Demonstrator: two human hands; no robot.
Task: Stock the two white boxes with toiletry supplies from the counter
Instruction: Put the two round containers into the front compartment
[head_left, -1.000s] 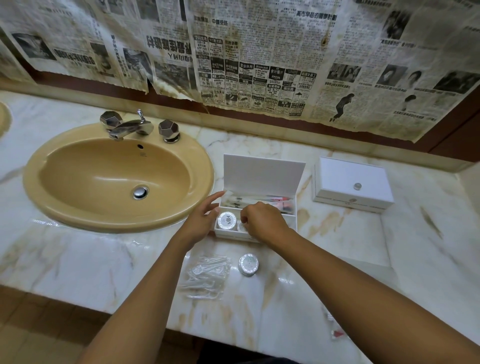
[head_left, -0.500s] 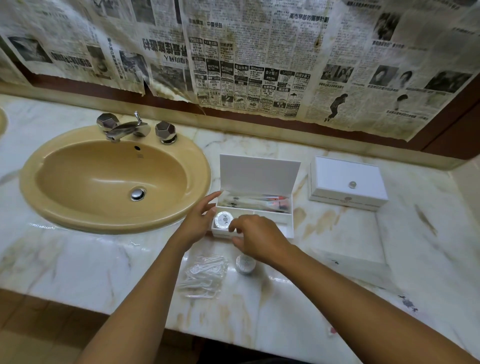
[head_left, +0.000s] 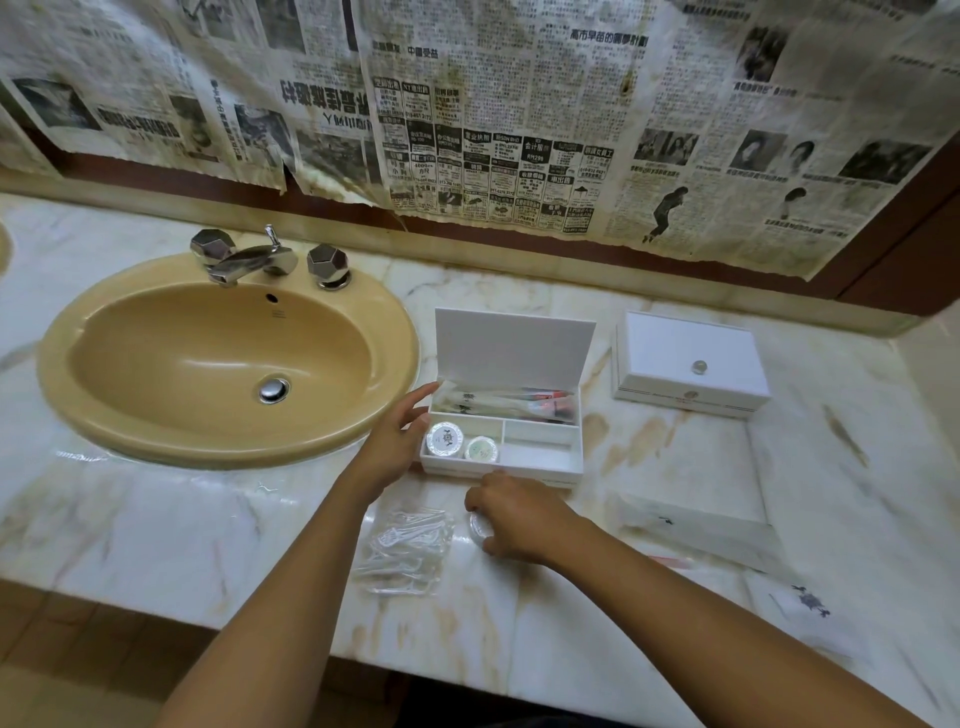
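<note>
right fingers (head_left: 485, 544) curl round a round tin (head_left: 479, 529); left fingers (head_left: 415, 402) straight against open box (head_left: 540, 470).

We see only a sliver of the round container (head_left: 477, 527) under our right hand (head_left: 514, 519), whose curled fingers cover the rest. The print on the packets (head_left: 511, 404) in the open box (head_left: 540, 470) is too small to read (same for the two round lids). The flat wrappers (head_left: 800, 597) at the right are blurred.
</note>
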